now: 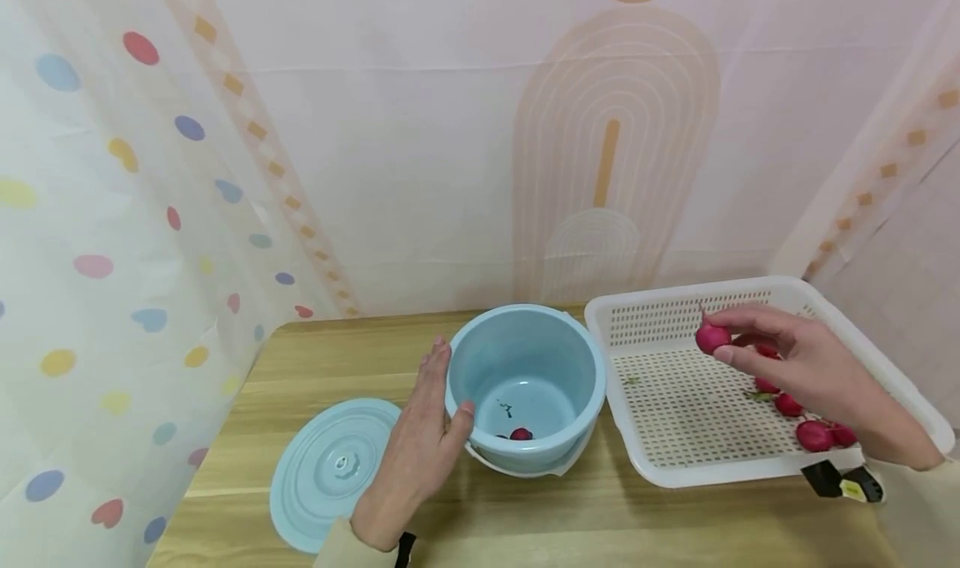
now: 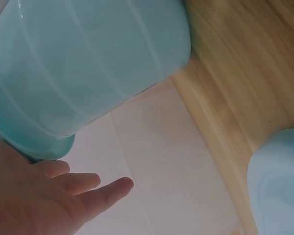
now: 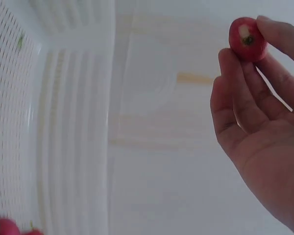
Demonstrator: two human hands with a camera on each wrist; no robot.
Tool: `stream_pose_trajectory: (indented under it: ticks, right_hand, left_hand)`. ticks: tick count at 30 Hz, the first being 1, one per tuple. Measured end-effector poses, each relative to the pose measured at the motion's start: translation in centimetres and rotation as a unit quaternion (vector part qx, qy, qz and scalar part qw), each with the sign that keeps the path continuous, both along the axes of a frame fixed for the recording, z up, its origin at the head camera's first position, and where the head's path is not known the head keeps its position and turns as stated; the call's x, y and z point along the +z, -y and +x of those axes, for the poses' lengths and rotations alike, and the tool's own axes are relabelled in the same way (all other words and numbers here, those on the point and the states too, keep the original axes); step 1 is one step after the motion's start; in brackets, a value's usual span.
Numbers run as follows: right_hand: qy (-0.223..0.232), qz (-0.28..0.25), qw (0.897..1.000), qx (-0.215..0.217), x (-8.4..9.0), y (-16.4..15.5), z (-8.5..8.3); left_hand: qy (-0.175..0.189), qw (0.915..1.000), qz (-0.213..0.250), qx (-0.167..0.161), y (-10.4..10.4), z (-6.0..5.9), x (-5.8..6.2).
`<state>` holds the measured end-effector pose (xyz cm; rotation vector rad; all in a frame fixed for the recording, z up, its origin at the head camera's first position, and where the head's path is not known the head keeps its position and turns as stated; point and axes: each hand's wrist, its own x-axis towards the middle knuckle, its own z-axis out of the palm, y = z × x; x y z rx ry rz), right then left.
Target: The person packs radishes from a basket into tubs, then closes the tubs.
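Note:
Between its thumb and fingers my right hand (image 1: pixel 817 368) pinches a red radish (image 1: pixel 712 338), held above the white basket. The right wrist view shows the same radish (image 3: pixel 248 39) with its cut stem end facing the camera. My left hand (image 1: pixel 420 435) rests against the left side of a light blue bucket (image 1: pixel 527 316), fingers straight along its rim. Inside the bucket lie a radish (image 1: pixel 521 434) and a bit of green leaf; part of another red thing is hidden by the near rim. Several more radishes (image 1: pixel 814 435) lie at the right of the basket, partly behind my right hand.
The white plastic basket (image 1: pixel 675 475) with a perforated floor stands right beside the bucket. A round light blue lid (image 1: pixel 307 485) lies on the wooden table (image 1: pixel 480 518) at left, partly under my left forearm. A patterned curtain (image 1: pixel 420 151) hangs behind the table.

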<state>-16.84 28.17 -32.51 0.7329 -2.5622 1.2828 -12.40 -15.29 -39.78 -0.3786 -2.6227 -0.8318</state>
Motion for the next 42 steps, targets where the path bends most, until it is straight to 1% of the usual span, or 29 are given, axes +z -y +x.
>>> stream_pose_trajectory:
  ticks: [3,7,14,19,24,28,30,34,37,42]
  right_hand:
    - [-0.019,-0.011,1.0,0.005,-0.1,1.4,0.8]
    - [-0.033,-0.032,0.999,0.013,-0.1,3.2,1.7]
    - [-0.068,-0.028,0.997,0.01,0.0,6.6,2.8]
    - [-0.076,-0.022,0.997,0.009,-0.6,8.9,3.2]
    - [-0.08,-0.039,0.996,0.001,-1.3,10.7,3.2]
    - [-0.083,-0.059,0.995,0.008,-2.0,12.2,3.0]
    - [-0.094,-0.06,0.994,0.012,-2.3,12.9,2.9]
    - [-0.137,-0.038,0.99,0.021,-3.0,14.3,2.5]
    - [-0.173,-0.016,0.985,0.027,-3.5,15.1,2.1]
    - [-0.218,0.017,0.975,0.036,-4.0,15.9,1.5]
  left_hand:
    - [0.014,0.9999,0.001,0.005,0.2,0.2,0.1]
    - [0.024,0.9997,-0.001,0.011,0.5,0.5,0.3]
    - [0.004,0.9999,-0.006,0.008,0.9,0.4,0.2]
    - [0.001,1.0,-0.005,0.004,1.0,0.2,0.1]
    - [0.003,1.0,-0.004,0.002,1.0,0.0,0.0]
    - [0.001,1.0,-0.003,0.004,1.0,0.0,-0.1]
    - [-0.001,1.0,-0.002,0.004,1.0,0.0,-0.1]
    - [0.002,1.0,0.0,0.003,1.1,-0.1,-0.1]
    - [0.005,1.0,0.002,0.001,1.2,-0.1,-0.2]
    - [0.008,1.0,0.005,-0.001,1.2,-0.1,-0.2]
